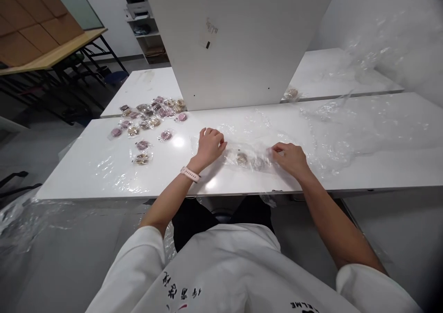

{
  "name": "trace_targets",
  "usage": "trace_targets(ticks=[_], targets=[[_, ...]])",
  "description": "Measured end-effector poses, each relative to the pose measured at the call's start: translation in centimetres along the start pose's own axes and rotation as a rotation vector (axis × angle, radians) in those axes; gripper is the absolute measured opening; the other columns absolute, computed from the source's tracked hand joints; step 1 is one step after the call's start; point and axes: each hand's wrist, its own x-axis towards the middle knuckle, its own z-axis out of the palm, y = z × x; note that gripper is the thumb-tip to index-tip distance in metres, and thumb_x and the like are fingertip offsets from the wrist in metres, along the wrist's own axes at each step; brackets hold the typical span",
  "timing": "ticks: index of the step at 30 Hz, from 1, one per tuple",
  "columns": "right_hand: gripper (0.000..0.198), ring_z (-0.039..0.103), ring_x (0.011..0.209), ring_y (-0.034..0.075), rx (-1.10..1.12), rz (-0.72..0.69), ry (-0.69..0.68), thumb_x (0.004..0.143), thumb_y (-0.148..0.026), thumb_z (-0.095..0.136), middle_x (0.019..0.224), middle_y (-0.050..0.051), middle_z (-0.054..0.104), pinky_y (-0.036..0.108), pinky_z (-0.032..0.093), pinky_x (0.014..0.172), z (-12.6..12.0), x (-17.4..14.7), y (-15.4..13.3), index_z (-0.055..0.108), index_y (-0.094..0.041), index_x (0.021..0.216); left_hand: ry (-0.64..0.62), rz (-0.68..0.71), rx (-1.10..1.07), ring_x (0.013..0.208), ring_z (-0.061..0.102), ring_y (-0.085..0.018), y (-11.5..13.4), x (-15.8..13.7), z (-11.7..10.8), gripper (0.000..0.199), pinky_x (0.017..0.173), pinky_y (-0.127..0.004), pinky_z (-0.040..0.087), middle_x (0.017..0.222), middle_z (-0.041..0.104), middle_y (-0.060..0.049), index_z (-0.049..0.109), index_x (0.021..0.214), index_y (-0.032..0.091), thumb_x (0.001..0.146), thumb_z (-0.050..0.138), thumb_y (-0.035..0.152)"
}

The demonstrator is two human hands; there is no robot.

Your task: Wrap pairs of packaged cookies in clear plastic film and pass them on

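A clear plastic bag (251, 152) lies in front of me on the white table, with a few small round wrapped pieces (242, 158) showing through it. Its left end is by my left hand (210, 144), whose fingers are curled and pinched at the film; a pale pink watch band circles that wrist. At the bag's other end my right hand (289, 157) pinches the plastic between thumb and fingers. Something pinkish shows at the right fingertips, too blurred to name. Glare on the film hides the bag's exact edges.
Several individually wrapped round pieces, pink, brown and tan (148, 115), are scattered on the left of the white table (104, 165). A white upright panel (238, 50) stands behind. Clear plastic sheeting (346, 128) spreads over the right side. One wrapped piece (291, 93) sits beyond the panel's right edge.
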Motion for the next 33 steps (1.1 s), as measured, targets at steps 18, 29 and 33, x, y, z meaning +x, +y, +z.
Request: trace_targets(ticks=[18, 29, 33], targets=[[0.041, 0.067, 0.11, 0.027, 0.081, -0.288, -0.054, 0.102, -0.044, 0.038, 0.12, 0.007, 0.073, 0.043, 0.05, 0.093, 2.3, -3.3, -0.5, 0.069, -0.028, 0.124, -0.154, 0.148, -0.299, 0.108, 0.065, -0.024, 0.5, -3.1, 3.2, 0.028, 0.087, -0.039, 0.053, 0.118, 0.069, -0.011, 0.053, 0.119, 0.02, 0.093, 0.048, 0.013], [0.033, 0.067, 0.095, 0.028, -0.221, -0.173, 0.16, 0.099, -0.039, 0.05, 0.106, 0.011, 0.074, 0.038, 0.044, 0.079, 1.6, -1.5, -2.6, 0.074, -0.019, 0.106, 0.018, 0.063, 0.059, 0.1, 0.063, -0.025, 2.8, -1.5, 3.1, 0.024, 0.081, -0.037, 0.048, 0.109, 0.07, -0.012, 0.059, 0.116, 0.017, 0.095, 0.049, 0.011], [0.036, 0.061, 0.115, 0.028, -0.177, -0.476, 0.079, 0.099, -0.042, 0.054, 0.128, 0.01, 0.068, 0.042, 0.043, 0.095, 2.1, -3.5, -2.5, 0.067, -0.021, 0.125, -0.035, 0.378, 0.07, 0.123, 0.055, -0.026, 2.7, -3.1, 3.3, 0.026, 0.106, -0.044, 0.039, 0.134, 0.062, -0.011, 0.056, 0.123, 0.019, 0.097, 0.052, 0.018]])
